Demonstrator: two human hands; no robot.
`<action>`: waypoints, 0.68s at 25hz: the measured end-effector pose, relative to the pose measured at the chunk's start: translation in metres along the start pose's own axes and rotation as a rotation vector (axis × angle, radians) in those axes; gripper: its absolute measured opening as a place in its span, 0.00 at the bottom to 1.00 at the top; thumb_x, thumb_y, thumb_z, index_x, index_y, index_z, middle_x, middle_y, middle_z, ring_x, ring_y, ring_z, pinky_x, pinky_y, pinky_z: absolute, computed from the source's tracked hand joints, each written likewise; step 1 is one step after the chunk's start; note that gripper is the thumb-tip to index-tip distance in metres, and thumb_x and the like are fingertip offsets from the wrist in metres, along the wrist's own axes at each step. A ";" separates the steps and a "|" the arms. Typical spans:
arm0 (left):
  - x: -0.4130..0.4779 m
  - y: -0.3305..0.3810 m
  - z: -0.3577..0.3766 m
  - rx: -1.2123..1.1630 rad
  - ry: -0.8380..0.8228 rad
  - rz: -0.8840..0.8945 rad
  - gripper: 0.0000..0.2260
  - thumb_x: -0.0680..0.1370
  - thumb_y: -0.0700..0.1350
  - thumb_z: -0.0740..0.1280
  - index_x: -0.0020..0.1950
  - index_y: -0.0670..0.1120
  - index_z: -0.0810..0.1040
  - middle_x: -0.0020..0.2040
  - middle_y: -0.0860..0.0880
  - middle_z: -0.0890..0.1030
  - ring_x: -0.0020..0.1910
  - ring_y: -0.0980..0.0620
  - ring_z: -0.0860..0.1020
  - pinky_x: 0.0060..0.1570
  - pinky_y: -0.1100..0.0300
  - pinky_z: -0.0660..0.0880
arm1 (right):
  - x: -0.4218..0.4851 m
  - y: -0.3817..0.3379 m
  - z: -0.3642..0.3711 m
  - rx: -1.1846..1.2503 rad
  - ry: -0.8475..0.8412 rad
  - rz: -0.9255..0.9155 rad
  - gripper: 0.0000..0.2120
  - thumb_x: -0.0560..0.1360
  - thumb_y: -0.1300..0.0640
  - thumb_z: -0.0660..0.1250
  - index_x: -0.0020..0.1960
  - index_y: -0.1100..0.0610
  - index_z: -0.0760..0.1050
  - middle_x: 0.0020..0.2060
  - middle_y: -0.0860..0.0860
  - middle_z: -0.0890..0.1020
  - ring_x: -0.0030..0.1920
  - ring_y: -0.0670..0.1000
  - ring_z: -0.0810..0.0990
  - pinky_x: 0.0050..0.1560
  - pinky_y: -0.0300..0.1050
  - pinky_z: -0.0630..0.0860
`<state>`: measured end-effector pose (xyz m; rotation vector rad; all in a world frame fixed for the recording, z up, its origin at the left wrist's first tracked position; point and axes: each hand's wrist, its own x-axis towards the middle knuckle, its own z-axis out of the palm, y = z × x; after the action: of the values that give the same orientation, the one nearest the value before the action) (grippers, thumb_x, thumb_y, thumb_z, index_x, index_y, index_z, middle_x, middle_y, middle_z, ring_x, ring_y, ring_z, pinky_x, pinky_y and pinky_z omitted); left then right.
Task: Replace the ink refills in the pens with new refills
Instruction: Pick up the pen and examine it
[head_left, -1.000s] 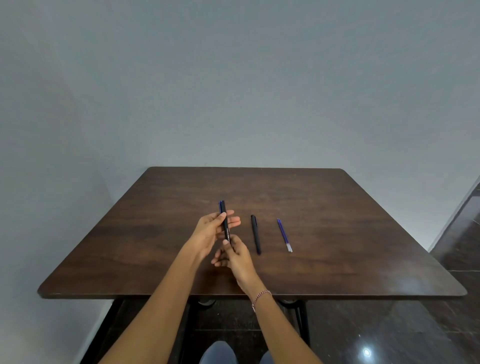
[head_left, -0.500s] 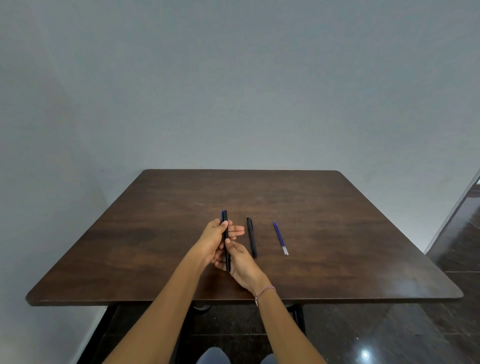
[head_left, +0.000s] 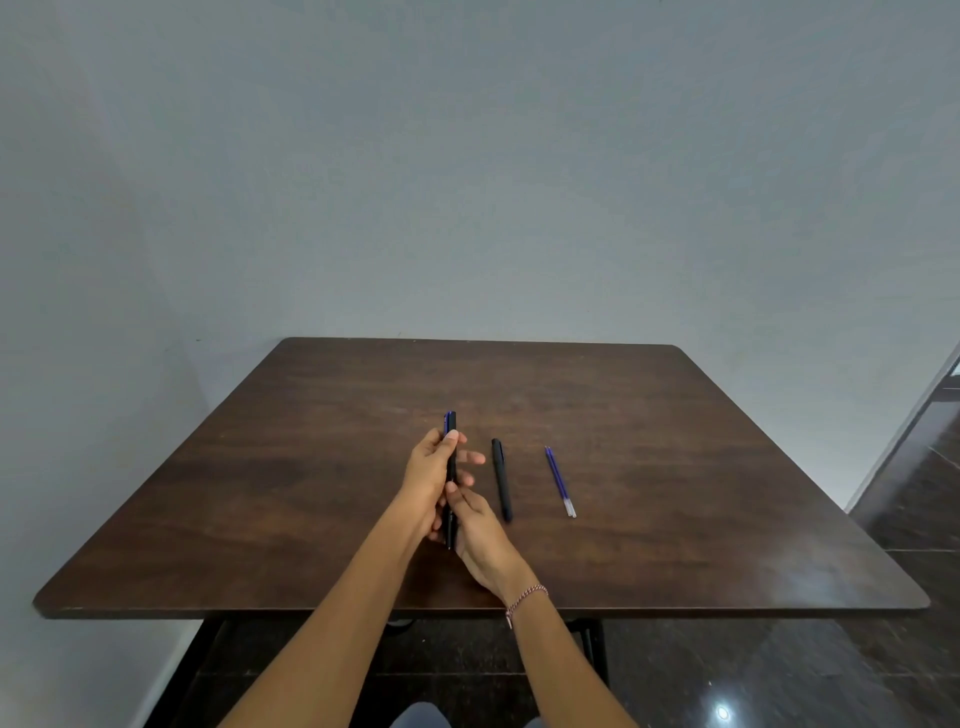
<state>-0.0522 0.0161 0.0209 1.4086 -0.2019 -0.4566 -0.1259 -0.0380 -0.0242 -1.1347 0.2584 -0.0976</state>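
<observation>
I see left hand wrapped round black pen, above table middle. Right hand fingers pinch its lower end. Pen looks unopened, I think. Second pen, blue refills lie just right. Nearly all work left.

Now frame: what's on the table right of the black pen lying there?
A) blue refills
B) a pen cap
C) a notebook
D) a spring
A: the blue refills lie on the table to the right of the lying black pen, apart from it, while the left hand and right hand grip the held pen.
</observation>
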 end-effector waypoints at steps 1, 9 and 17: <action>0.001 0.002 -0.003 -0.019 -0.017 0.000 0.10 0.82 0.44 0.58 0.48 0.44 0.77 0.41 0.47 0.83 0.34 0.53 0.80 0.34 0.61 0.77 | 0.000 0.000 0.000 -0.017 -0.005 -0.017 0.13 0.83 0.54 0.54 0.51 0.59 0.73 0.39 0.52 0.81 0.40 0.48 0.81 0.44 0.43 0.79; 0.037 0.020 -0.039 0.074 0.174 0.041 0.09 0.78 0.41 0.65 0.55 0.38 0.80 0.37 0.47 0.78 0.35 0.54 0.75 0.42 0.60 0.77 | 0.002 -0.001 -0.002 -0.053 -0.008 -0.117 0.14 0.81 0.55 0.58 0.46 0.58 0.80 0.41 0.51 0.82 0.47 0.48 0.81 0.47 0.40 0.78; 0.044 0.010 -0.039 0.903 0.335 -0.102 0.09 0.70 0.46 0.75 0.44 0.42 0.84 0.40 0.46 0.83 0.41 0.52 0.81 0.42 0.57 0.79 | 0.005 0.002 -0.007 -0.151 0.039 -0.180 0.15 0.79 0.47 0.60 0.56 0.50 0.82 0.59 0.47 0.81 0.66 0.47 0.73 0.71 0.50 0.63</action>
<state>0.0049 0.0335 0.0190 2.3622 -0.0558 -0.1967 -0.1234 -0.0446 -0.0292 -1.3062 0.2003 -0.2632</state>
